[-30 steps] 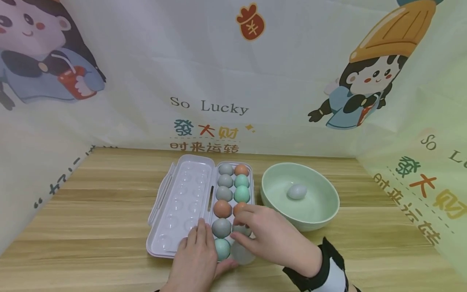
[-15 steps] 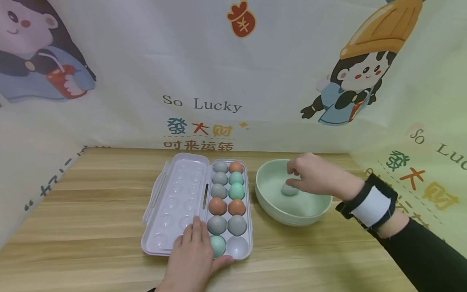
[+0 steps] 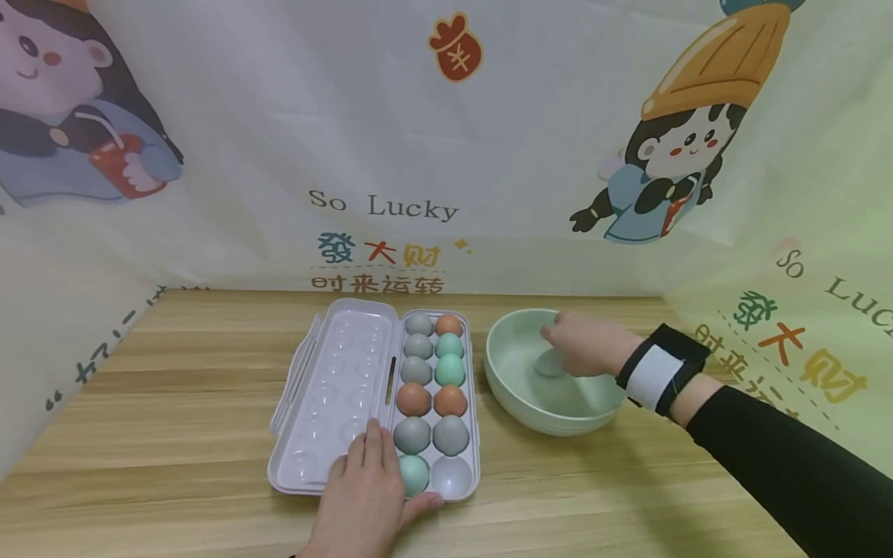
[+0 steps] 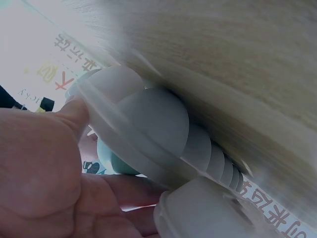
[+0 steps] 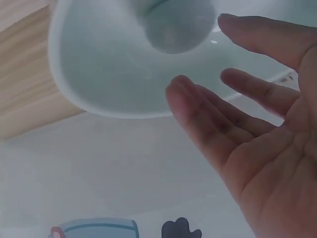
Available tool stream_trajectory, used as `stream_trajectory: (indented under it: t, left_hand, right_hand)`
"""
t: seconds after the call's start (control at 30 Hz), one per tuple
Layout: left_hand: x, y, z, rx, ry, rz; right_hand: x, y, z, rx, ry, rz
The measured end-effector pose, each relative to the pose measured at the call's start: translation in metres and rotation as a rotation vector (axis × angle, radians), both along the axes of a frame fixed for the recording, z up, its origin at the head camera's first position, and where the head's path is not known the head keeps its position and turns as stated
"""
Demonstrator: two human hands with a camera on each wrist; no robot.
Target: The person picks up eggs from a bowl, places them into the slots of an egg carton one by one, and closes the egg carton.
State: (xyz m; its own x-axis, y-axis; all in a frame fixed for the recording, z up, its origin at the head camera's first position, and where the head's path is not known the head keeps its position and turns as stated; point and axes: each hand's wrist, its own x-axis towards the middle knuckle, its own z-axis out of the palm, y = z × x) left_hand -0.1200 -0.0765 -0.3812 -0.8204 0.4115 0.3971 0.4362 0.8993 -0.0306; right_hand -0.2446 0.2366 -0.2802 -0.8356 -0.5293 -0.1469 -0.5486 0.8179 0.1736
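My left hand (image 3: pixel 364 487) rests on the front of the lilac egg carton (image 3: pixel 456 490), fingers straight along the hinge and thumb along its front edge. In the left wrist view that thumb (image 4: pixel 75 115) lies against the rim. Grey, orange and green eggs fill two rows of the carton; a green egg (image 3: pixel 415 474) sits beside my left fingers, and the front right cup is bare. My right hand (image 3: pixel 589 345) reaches into the pale green bowl (image 3: pixel 551 422), over a pale egg (image 3: pixel 549 362). In the right wrist view its fingers are spread apart beside that egg (image 5: pixel 181 27).
The carton's open lid (image 3: pixel 335 387) lies flat on the left. Both containers stand on a wood-grain table (image 3: pixel 174 403). Behind them hangs a printed white backdrop (image 3: pixel 377 139) with cartoon figures, and another sheet (image 3: pixel 823 372) closes off the right side.
My right hand has moved from the carton's front right over to the bowl, then lower toward the egg. A grey egg sits uncovered in the second cup from the front. My left hand stays put.
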Motion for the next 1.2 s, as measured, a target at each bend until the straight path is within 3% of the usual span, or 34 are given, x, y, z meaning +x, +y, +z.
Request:
stream_trajectory:
  t: [0.17,0.37,0.67,0.83,1.2]
  left_hand:
    - [0.000,0.000,0.001,-0.010,-0.013,0.003]
    - [0.000,-0.001,0.000,-0.012,0.028,-0.005]
    - [0.000,-0.001,0.001,-0.017,0.017,0.001]
    - [0.000,-0.003,0.000,-0.015,0.030,0.008]
    - [0.000,-0.003,-0.002,0.005,0.063,-0.007]
  right_hand:
    - [-0.004,-0.003,-0.012,0.075,0.064,0.077]
    - [-0.006,-0.010,-0.020,0.128,0.147,0.172]
    - [-0.006,-0.012,-0.035,0.188,0.123,0.212]
    - [-0.007,-0.015,-0.037,0.143,0.090,0.246]
    - [-0.014,-0.009,-0.038,0.072,0.025,0.223]
